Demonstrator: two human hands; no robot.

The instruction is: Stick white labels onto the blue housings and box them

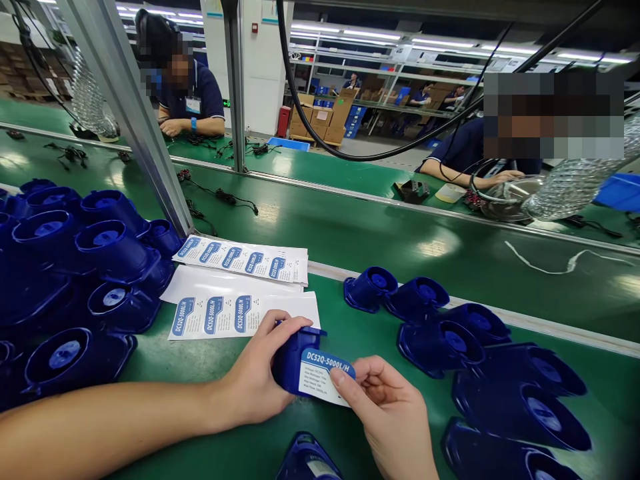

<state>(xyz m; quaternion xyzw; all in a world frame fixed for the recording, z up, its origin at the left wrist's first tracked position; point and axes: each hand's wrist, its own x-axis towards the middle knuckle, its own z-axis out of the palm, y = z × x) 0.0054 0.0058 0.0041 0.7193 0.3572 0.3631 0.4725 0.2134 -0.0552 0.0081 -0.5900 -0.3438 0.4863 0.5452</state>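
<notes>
My left hand (260, 380) is wrapped round a dark blue plastic pump housing (289, 363) above the green bench. Between the thumb and fingers of my right hand (387, 407) is a blue-and-white sticker label (320, 381) printed "DC52Q-5000L/H". The label's left part lies against the housing's face, while its right end sticks out past the housing in my fingers. Behind my left hand lie label sheets (260, 303) with several stickers on them. Another blue housing (307, 460) stands at the bottom edge, partly cut off.
Several blue housings (107, 243) crowd the left side, and several more (450, 343) stand in rows at right. A metal post (135, 113) rises behind the sheets. Beyond a rail, a green belt (350, 200) runs across; two people work on its far side. A black cable (320, 137) hangs overhead.
</notes>
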